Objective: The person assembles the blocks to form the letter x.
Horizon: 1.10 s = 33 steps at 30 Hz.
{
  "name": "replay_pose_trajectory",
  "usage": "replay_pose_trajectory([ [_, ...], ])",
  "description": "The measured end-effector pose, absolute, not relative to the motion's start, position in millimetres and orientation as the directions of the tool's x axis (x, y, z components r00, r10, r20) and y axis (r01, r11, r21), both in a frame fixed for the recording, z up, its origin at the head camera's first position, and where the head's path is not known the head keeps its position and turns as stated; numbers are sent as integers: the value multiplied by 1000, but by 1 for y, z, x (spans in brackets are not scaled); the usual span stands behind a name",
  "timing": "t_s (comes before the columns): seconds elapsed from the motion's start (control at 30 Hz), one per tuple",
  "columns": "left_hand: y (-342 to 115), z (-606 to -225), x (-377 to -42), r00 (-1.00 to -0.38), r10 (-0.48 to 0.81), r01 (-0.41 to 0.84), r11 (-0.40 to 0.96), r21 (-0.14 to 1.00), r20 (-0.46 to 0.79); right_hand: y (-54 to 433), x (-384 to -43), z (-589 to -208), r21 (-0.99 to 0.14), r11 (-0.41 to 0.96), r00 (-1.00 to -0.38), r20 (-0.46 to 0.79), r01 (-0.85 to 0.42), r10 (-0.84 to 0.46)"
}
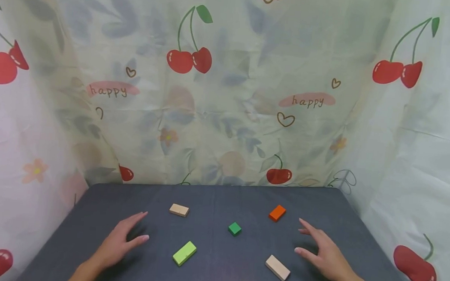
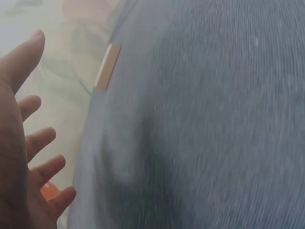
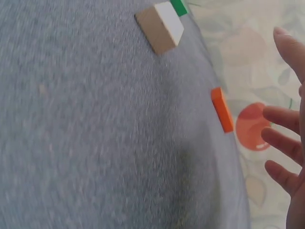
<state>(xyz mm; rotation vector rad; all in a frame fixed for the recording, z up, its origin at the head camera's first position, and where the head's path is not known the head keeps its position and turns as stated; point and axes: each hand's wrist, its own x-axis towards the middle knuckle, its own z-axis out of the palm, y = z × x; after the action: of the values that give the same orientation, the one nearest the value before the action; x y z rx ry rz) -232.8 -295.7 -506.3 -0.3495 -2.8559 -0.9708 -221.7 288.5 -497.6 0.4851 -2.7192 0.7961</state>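
Note:
Over the left part of the dark table, my left hand (image 1: 116,241) hovers with its fingers spread and nothing in them. Nearest to it are a light green block (image 1: 184,253) and a tan wooden block (image 1: 179,210); the left wrist view shows the tan block (image 2: 107,66) beyond the fingers. On the other side my right hand (image 1: 324,254) is held in the air, fingers apart, holding nothing. A pale wooden block (image 1: 277,268) lies closest to it, with an orange block (image 1: 277,213) farther back. Between the hands lies a small green block (image 1: 234,229).
The dark grey cloth-covered table (image 1: 221,200) reaches back to a hanging curtain (image 1: 228,93) printed with cherries. Similar curtain cloth hangs along the left and right sides, close to the table's edges.

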Motion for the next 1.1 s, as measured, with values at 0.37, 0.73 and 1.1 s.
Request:
replay_pose_trajectory([
  [0.37, -267, -497, -236, -968, 179, 252, 724, 642, 178, 273, -220, -498, -423, 775, -842, 481, -468, -246],
  [0.73, -238, -501, -246, -961, 174, 275, 672, 688, 215, 259, -218, -509, -405, 753, -804, 531, -519, -268],
  [1.1, -210, -508, -253, -924, 154, 373, 562, 739, 349, 245, -214, -520, -445, 661, -758, 576, -605, -307],
])
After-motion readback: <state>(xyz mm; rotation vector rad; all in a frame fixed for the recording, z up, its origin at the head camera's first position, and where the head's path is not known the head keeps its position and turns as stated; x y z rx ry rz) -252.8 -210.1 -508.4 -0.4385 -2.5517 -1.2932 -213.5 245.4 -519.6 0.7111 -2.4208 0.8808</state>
